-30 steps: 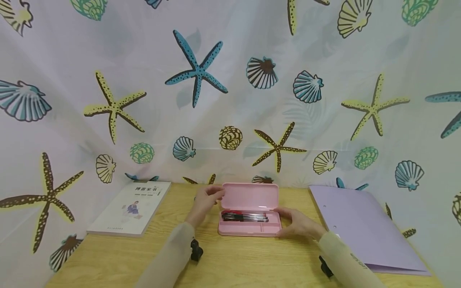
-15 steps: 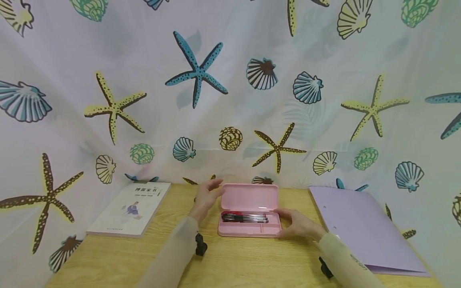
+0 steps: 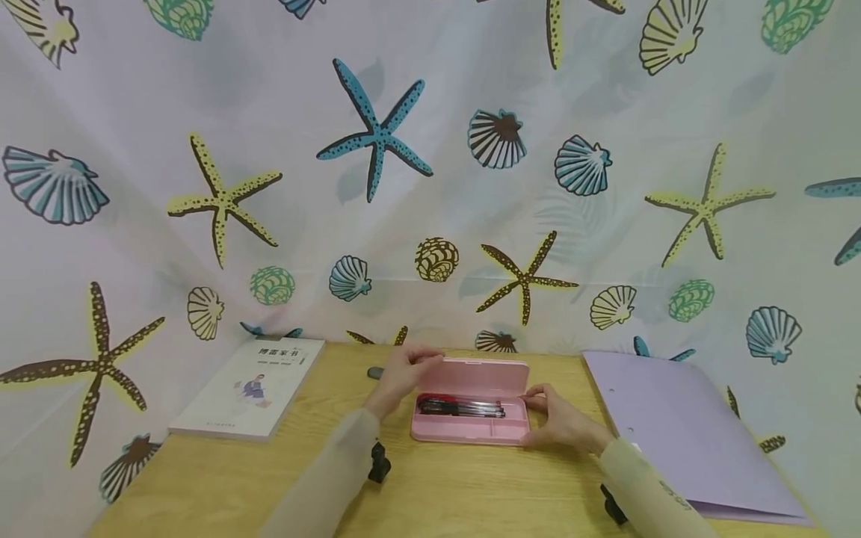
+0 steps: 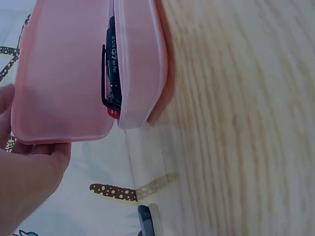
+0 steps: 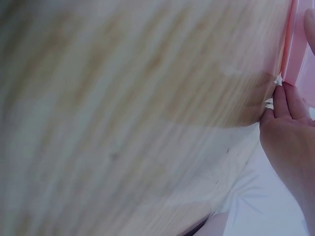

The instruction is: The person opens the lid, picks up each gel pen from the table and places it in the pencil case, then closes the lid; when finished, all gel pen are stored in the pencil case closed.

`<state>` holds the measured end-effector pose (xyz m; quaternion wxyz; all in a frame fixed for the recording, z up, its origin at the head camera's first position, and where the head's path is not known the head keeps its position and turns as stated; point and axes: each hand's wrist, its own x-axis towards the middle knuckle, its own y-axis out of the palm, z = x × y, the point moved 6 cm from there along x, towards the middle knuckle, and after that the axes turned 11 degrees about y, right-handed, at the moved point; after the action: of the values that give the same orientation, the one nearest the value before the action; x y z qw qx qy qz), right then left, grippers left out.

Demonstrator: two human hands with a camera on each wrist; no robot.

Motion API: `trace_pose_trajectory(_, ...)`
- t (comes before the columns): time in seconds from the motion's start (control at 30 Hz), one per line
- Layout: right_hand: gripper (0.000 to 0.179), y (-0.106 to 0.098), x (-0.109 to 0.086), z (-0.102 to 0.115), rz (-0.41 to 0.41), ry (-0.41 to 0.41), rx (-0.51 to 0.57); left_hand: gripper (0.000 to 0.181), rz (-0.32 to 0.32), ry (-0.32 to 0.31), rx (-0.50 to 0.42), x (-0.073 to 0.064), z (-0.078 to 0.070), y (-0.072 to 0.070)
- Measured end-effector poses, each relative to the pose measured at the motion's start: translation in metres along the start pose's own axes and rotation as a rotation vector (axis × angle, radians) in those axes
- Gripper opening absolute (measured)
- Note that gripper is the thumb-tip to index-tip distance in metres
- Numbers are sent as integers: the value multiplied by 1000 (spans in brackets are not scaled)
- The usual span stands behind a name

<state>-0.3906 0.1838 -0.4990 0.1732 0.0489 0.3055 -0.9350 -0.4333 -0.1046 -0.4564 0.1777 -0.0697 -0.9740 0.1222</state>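
Observation:
A pink pencil case (image 3: 464, 430) rests on the table with its hinged lid (image 3: 484, 377) raised and leaning forward. Several pens (image 3: 460, 407) with dark grips and a red cap end lie together in its long back compartment; two front compartments hold nothing. My left hand (image 3: 402, 377) holds the lid at its left end, with fingers (image 4: 42, 150) behind it and the thumb at its upper edge, as the left wrist view shows. At the case's right end my right hand (image 3: 561, 420) grips the base between thumb and fingers, fingertips at the back corner (image 5: 290, 81).
A white book (image 3: 249, 388) with a small figure on its cover lies to the left. To the right is a purple folder (image 3: 686, 433). A small dark object (image 4: 146, 220) sits behind my left hand. A shell-and-starfish cloth (image 3: 430, 187) hangs behind the table.
My left hand has gone from beside the lid to its upper left edge, and the lid now tilts forward over the base. My right hand keeps its place. The head view has shifted slightly.

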Motion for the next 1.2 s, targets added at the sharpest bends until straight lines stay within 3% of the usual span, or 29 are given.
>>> trace_pose_trajectory(0.17,92,1,0,1,22,-10,-26,20,117,30,-16,-6,-4,4)
trace_pose_trajectory(0.37,95,3,1,-1,61,-16,-27,20,344,70,24,-15,-9,15)
trace_pose_trajectory(0.47,95,4,0,0,96,-37,1,19,428,95,38,-20,-13,22)
trace_pose_trajectory(0.7,94,3,0,0,114,-55,6,15,511,101,102,-25,-11,33)
trace_pose_trajectory(0.97,93,1,0,1,119,-29,27,21,593,82,94,-31,-12,43)
trace_pose_trajectory(1.2,94,1,0,1,122,-78,3,21,674,137,154,-35,-15,51)
